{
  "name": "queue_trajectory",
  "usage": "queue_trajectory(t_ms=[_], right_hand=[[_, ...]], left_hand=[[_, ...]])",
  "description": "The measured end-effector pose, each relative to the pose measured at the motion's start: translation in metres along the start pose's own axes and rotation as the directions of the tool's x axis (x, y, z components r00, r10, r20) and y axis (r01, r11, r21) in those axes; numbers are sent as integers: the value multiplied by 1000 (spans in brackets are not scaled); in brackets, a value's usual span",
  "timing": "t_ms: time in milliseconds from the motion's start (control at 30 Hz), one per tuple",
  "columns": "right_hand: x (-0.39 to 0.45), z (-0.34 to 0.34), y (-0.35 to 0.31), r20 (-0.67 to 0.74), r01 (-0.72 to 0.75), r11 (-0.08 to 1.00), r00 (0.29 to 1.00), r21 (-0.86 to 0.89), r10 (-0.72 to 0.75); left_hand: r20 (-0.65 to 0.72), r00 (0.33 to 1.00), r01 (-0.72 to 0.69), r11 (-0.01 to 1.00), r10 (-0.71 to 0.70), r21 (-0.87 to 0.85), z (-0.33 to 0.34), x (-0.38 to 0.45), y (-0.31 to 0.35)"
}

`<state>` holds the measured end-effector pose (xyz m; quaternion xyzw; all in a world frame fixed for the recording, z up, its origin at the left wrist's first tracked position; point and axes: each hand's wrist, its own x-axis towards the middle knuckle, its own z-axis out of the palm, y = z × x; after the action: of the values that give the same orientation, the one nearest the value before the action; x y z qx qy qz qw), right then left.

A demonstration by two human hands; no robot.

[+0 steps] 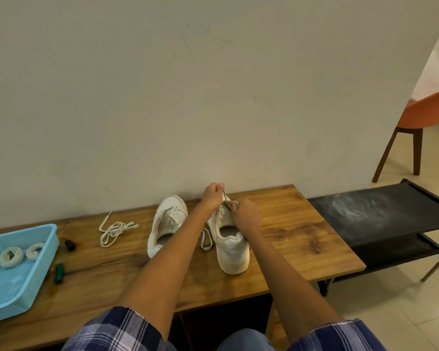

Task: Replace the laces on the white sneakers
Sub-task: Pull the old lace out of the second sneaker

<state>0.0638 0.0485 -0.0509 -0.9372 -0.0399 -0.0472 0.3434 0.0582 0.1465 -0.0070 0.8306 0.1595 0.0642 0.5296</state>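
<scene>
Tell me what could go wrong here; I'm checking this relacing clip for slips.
1. Both hands, left and right, pull lace at the right sneaker's toe; it may tip or slide.
2. The lace loop trailing beside it might snag.
3. The loose lace by the left sneaker could get confused with the coils in the basket.

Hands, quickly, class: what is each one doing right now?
Left hand: pinching the lace, pulled up from the right sneaker.
Right hand: gripping that sneaker near its eyelets.

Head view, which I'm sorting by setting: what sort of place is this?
Probably a home: a wooden bench against a plain wall, a fabric shoe rack, and an orange chair on tiled floor.
</scene>
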Motion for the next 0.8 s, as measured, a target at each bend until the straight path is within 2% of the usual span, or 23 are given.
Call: queue_trajectory(t_ms=[33, 67, 100, 133, 200, 300, 333, 400, 467, 533, 600, 633, 700, 800], right_hand=[[0, 0, 0, -2, 1, 1000, 1000, 2, -1], [0, 0, 0, -1, 1, 1000, 1000, 4, -1], [0, 0, -1, -1, 3, 1000, 1000, 1, -3], [0, 0, -1, 0, 3, 1000, 1000, -3, -3], [0, 0, -3, 1, 6, 1000, 1000, -5, -6], [1, 1, -3, -2, 12, 1000, 1000, -8, -12], [1, 0, -3, -1, 12, 1000, 1000, -5, -12], [1, -1, -2, 6, 12, 1000, 1000, 6, -12], [0, -1, -2, 11, 8, 1000, 1000, 11, -8], [0, -1, -4, 10, -4, 1000, 1000, 13, 4], [0, 0, -5, 9, -9, 1000, 1000, 12, 9], [0, 0, -4, 7, -9, 1000, 1000, 13, 9], [0, 0, -4, 11, -10, 1000, 1000, 12, 10], [1, 0, -5, 22, -11, 1000, 1000, -3, 11]], left_hand=[[-89, 995, 24, 963, -49, -267, -1, 1, 4], [-154, 980, 30, 858, -126, -514, -3, 3, 8], [-184, 962, 21, 727, -201, -686, -5, 4, 12], [-196, 947, 9, 629, -256, -777, -8, 6, 14], [-237, 925, -22, 582, -296, -813, -12, 7, 14], [-286, 912, -47, 617, -294, -785, -16, 9, 9], [-324, 908, -59, 685, -266, -727, -18, 11, 7], [-414, 890, -39, 871, -192, -489, -23, 9, 2], [-393, 899, 67, 947, -194, -314, -27, 5, -7], [-270, 924, 212, 950, -272, -231, -26, 5, -19], [-151, 953, 266, 964, -262, 4, -23, 5, -26], [-119, 969, 238, 955, -219, 179, -22, 6, -28], [-102, 983, 182, 859, -152, 478, -23, 3, -24], [-153, 986, 150, 730, -63, 667, -25, -3, -9]])
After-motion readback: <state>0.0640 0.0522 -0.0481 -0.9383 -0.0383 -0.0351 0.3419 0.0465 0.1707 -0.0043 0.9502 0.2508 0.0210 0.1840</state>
